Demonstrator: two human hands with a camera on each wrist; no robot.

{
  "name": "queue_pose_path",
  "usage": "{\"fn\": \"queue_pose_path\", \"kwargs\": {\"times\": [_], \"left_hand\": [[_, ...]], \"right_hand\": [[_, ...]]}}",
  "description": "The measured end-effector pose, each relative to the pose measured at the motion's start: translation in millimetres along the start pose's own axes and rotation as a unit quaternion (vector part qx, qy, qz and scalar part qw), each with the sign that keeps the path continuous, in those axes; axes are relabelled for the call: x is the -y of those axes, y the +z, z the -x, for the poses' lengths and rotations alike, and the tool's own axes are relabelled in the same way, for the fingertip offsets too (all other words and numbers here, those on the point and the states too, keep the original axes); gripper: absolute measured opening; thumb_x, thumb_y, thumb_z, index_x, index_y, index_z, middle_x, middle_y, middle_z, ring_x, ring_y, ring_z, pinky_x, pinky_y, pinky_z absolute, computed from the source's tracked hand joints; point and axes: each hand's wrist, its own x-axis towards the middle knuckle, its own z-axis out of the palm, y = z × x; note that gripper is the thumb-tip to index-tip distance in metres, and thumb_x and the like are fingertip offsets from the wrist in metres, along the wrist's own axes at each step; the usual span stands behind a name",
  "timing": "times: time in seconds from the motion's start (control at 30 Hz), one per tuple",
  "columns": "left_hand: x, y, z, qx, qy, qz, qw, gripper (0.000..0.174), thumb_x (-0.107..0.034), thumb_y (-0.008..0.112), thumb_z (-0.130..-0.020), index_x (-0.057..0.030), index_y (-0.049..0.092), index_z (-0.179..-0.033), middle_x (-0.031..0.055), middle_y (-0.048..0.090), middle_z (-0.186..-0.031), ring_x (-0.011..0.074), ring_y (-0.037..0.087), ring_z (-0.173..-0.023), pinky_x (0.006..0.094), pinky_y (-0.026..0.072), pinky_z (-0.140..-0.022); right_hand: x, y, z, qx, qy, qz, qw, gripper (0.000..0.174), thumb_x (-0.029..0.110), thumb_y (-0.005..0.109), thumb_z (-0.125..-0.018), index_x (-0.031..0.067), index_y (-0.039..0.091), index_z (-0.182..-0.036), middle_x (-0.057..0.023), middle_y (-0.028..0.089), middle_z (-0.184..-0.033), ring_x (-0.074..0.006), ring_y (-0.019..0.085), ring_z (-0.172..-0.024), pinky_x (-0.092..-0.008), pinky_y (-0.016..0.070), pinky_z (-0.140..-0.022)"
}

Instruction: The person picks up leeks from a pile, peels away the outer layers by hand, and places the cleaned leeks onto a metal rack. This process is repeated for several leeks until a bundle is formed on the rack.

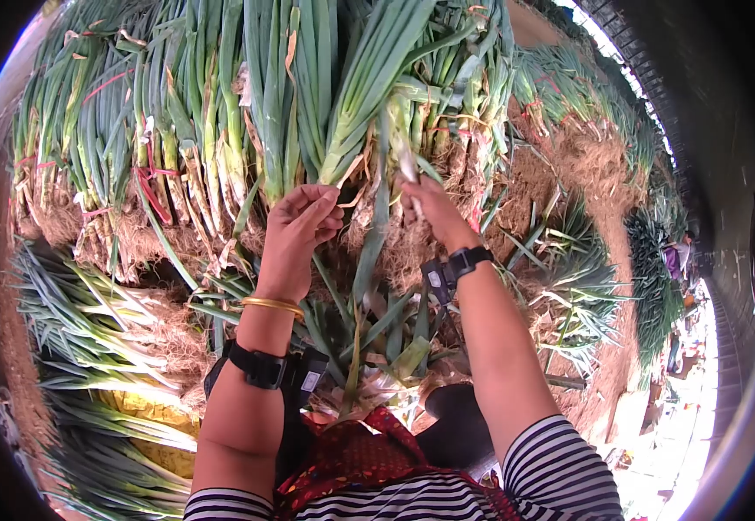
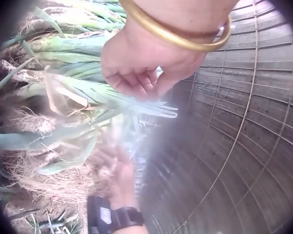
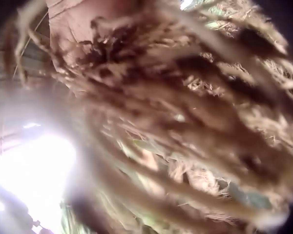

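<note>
In front of me, my right hand grips a green onion low on its white stem, its leaves leaning up and left. Its long brown roots hang blurred across the right wrist view and cover most of that hand's palm. To the left, my left hand is raised with thumb and curled fingers brought together. A thin pale strip of leaf runs from those fingertips. In the left wrist view the left hand overlaps the green leaves behind it.
Bundles of green onions lie stacked in front, roots toward me, some tied with red string. More onions lie at left beside a yellow sack. Loose leaves lie under my arms. A ribbed dark wall curves past the pile.
</note>
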Motion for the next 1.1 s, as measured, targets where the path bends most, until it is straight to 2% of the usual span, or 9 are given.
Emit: {"fn": "queue_pose_path", "kwargs": {"times": [0.2, 0.5, 0.67, 0.83, 0.9, 0.93, 1.0, 1.03, 1.1], "left_hand": [[1, 6, 8, 0.007, 0.007, -0.02, 1.0, 0.018, -0.023, 0.064, -0.085, -0.0075, 0.06, -0.092, -0.0019, 0.059, -0.075, 0.0062, 0.056, -0.065, 0.0188, 0.0437, -0.06], [21, 19, 13, 0.067, -0.002, -0.063, 0.996, 0.019, -0.029, 0.064, -0.084, -0.0117, 0.059, -0.09, -0.0029, 0.057, -0.075, 0.0055, 0.054, -0.067, 0.0209, 0.0435, -0.066], [39, 33, 29, 0.122, 0.007, -0.087, 0.989, 0.014, -0.025, 0.061, -0.086, -0.0114, 0.058, -0.089, -0.0033, 0.058, -0.075, 0.0046, 0.054, -0.066, 0.0197, 0.0436, -0.063], [22, 60, 76, 0.192, 0.04, -0.038, 0.98, 0.032, -0.026, 0.05, -0.093, -0.0067, 0.054, -0.118, 0.0009, 0.059, -0.092, 0.0086, 0.056, -0.076, 0.0233, 0.0462, -0.067], [2, 87, 102, 0.22, 0.043, -0.046, 0.973, 0.033, -0.027, 0.05, -0.093, -0.0059, 0.052, -0.119, 0.0013, 0.059, -0.093, 0.0095, 0.057, -0.078, 0.0241, 0.0465, -0.068], [-3, 102, 112, 0.251, 0.052, -0.043, 0.966, 0.035, -0.028, 0.049, -0.094, -0.0051, 0.051, -0.121, 0.0017, 0.06, -0.093, 0.0103, 0.058, -0.079, 0.0248, 0.0469, -0.068], [-4, 121, 117, 0.289, -0.026, -0.053, 0.956, 0.038, -0.029, 0.051, -0.093, -0.0039, 0.05, -0.121, 0.0031, 0.061, -0.094, 0.0123, 0.06, -0.081, 0.0266, 0.0478, -0.07], [-2, 127, 118, 0.275, -0.052, -0.068, 0.958, 0.037, -0.029, 0.054, -0.091, -0.0034, 0.051, -0.117, 0.004, 0.061, -0.094, 0.0135, 0.06, -0.082, 0.0285, 0.0485, -0.071], [-4, 140, 133, 0.259, -0.083, -0.072, 0.96, 0.033, -0.028, 0.058, -0.089, -0.0048, 0.053, -0.111, 0.0032, 0.061, -0.093, 0.0134, 0.06, -0.082, 0.0289, 0.0491, -0.07]], "right_hand": [[82, -42, 60, 0.098, -0.073, -0.09, 0.988, 0.034, 0.023, 0.049, -0.092, 0.0005, 0.051, -0.118, 0.0032, 0.045, -0.066, -0.0084, 0.043, -0.05, -0.0293, 0.0469, -0.055], [117, -30, 280, 0.047, -0.164, -0.167, 0.971, 0.041, 0.019, 0.049, -0.092, -0.0014, 0.041, -0.127, 0.0044, 0.038, -0.062, -0.0068, 0.037, -0.043, -0.0216, 0.0323, -0.043], [76, -10, 399, -0.043, -0.207, -0.123, 0.97, 0.043, 0.015, 0.052, -0.089, -0.0047, 0.038, -0.124, 0.0019, 0.045, -0.06, -0.0066, 0.042, -0.042, -0.0197, 0.0327, -0.038], [16, 12, 459, -0.095, -0.18, 0.048, 0.978, 0.053, 0.007, 0.06, -0.084, -0.0041, 0.034, -0.129, -0.0025, 0.052, -0.072, -0.0088, 0.048, -0.048, -0.0225, 0.0384, -0.043], [-18, 18, 458, -0.135, -0.28, 0.224, 0.924, 0.061, 0.01, 0.065, -0.081, -0.0039, 0.033, -0.131, -0.0063, 0.055, -0.069, -0.0143, 0.053, -0.05, -0.0265, 0.042, -0.047], [-26, 20, 464, -0.12, -0.206, 0.241, 0.941, 0.061, 0.005, 0.062, -0.079, -0.0044, 0.034, -0.132, -0.006, 0.06, -0.083, -0.0158, 0.058, -0.06, -0.0248, 0.0447, -0.055], [-49, 27, 465, -0.109, -0.188, 0.288, 0.932, 0.06, 0.009, 0.066, -0.077, -0.0058, 0.037, -0.128, -0.0111, 0.06, -0.079, -0.0215, 0.058, -0.059, -0.0285, 0.0459, -0.056], [-75, 28, 459, -0.136, -0.295, 0.361, 0.874, 0.059, 0.011, 0.068, -0.076, -0.0077, 0.039, -0.123, -0.0141, 0.058, -0.07, -0.0266, 0.057, -0.054, -0.0319, 0.0467, -0.052], [-90, 21, 446, -0.169, -0.371, 0.374, 0.833, 0.06, 0.012, 0.068, -0.076, -0.0107, 0.036, -0.122, -0.0127, 0.056, -0.063, -0.0277, 0.057, -0.05, -0.0341, 0.0458, -0.046]]}}
